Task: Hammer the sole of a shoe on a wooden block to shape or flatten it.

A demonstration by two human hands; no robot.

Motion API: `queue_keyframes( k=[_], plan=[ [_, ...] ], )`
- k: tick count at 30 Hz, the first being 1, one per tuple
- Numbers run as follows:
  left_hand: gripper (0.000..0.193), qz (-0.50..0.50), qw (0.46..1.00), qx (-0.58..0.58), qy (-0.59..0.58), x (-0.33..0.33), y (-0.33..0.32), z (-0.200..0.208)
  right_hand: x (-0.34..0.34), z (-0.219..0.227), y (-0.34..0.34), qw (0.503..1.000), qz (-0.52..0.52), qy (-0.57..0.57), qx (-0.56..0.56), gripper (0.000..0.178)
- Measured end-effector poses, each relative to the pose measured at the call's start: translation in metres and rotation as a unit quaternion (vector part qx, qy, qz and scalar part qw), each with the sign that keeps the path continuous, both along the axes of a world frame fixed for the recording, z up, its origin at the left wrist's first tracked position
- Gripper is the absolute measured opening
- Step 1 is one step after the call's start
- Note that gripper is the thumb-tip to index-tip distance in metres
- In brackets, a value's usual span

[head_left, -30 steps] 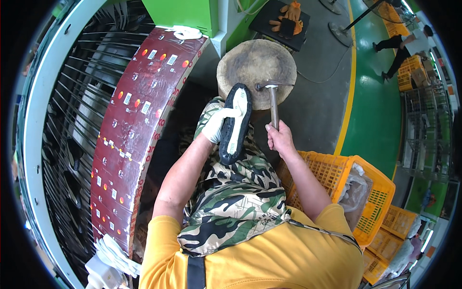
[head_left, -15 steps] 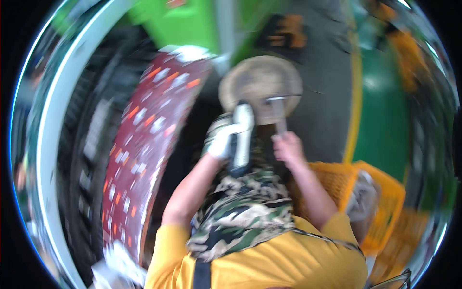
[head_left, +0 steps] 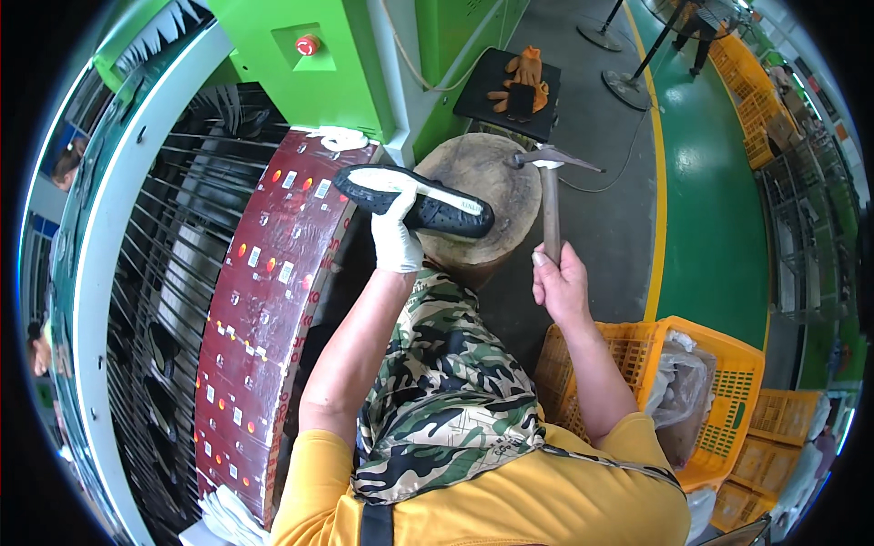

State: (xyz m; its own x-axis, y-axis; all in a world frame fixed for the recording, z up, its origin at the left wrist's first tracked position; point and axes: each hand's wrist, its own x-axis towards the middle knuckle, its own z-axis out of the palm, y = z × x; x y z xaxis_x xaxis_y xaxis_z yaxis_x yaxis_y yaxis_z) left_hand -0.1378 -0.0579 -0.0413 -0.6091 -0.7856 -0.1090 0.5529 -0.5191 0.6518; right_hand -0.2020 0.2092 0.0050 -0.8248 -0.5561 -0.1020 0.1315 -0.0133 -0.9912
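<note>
My left hand [head_left: 395, 238], in a white glove, is closed round the middle of a black shoe [head_left: 446, 217]. A long white insole shows on the shoe's upward face, and the shoe lies slantwise over the near left part of a round wooden block [head_left: 505, 182]. Whether the shoe touches the wood I cannot tell. My bare right hand [head_left: 560, 280] grips the wooden handle of a hammer [head_left: 551, 214], held upright to the right of the block. The hammer's dark head, with a long pointed end, is beside the block's right rim, apart from the shoe.
A long maroon surface [head_left: 264, 300] borders a rack of dark rods [head_left: 173, 246] on my left. Beyond the block, orange gloves [head_left: 526, 77] lie on a black stool. A yellow crate [head_left: 660, 364] with plastic bags stands near my right arm. Green machines [head_left: 305, 68] rise ahead.
The shoe has turned from pointing away from me to lying crosswise, its far end now leftward. The hammer has moved right, off the block. The earlier view is blurred.
</note>
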Motion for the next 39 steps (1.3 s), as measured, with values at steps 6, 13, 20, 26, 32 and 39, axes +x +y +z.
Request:
queue_keyframes(
  k=[6,13,20,26,32,39],
  plan=[
    [0.052,0.076,0.990,-0.092,-0.078,-0.015,0.011,-0.039,-0.004,-0.050,-0.017,0.957,0.055,0.223,0.176,0.022],
    [0.023,0.043,0.985,-0.145,-0.082,0.025,0.028,-0.029,0.024,-0.077,-0.017,0.957,0.047,0.222,0.182,0.034],
    [0.045,0.027,0.990,-0.113,-0.076,0.039,0.035,-0.041,0.028,-0.072,-0.003,0.952,0.065,0.211,0.212,0.033],
    [0.052,-0.085,0.995,-0.060,-0.001,0.072,0.029,-0.035,0.031,-0.079,0.003,0.959,0.051,0.216,0.177,0.034],
    [0.067,-0.126,0.988,-0.019,0.087,0.115,0.034,-0.045,0.032,-0.077,0.006,0.947,0.072,0.240,0.199,0.034],
    [0.091,-0.097,0.992,0.039,0.076,0.136,0.038,-0.024,0.039,-0.071,0.009,0.941,0.089,0.247,0.214,0.032]
  ],
)
